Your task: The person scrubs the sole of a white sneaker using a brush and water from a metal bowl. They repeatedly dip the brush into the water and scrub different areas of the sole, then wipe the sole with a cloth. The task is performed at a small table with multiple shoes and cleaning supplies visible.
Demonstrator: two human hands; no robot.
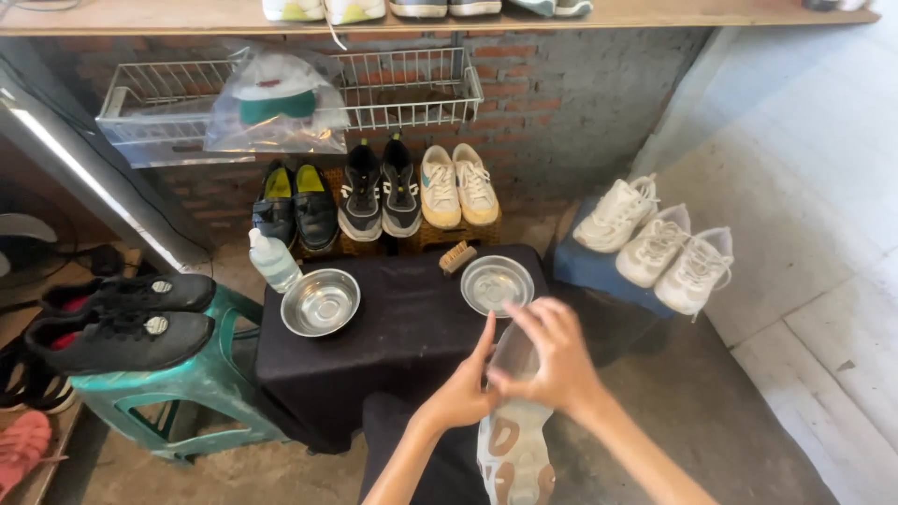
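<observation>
Two hands on one upturned shoe (513, 440), below the black-draped surface (402, 327).
Left hand (460, 393) and right hand (552, 360) both close their grip around the toe end; two steel bowls (320, 302) sit near the surface's far edge, with bare cloth between them.

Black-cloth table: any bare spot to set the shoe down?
Yes. The black cloth is bare between the left steel bowl and right steel bowl, and along the near edge ahead of the left hand and right hand gripping the shoe. Back edge is crowded: spray bottle, brush. Green stool is full.
</observation>
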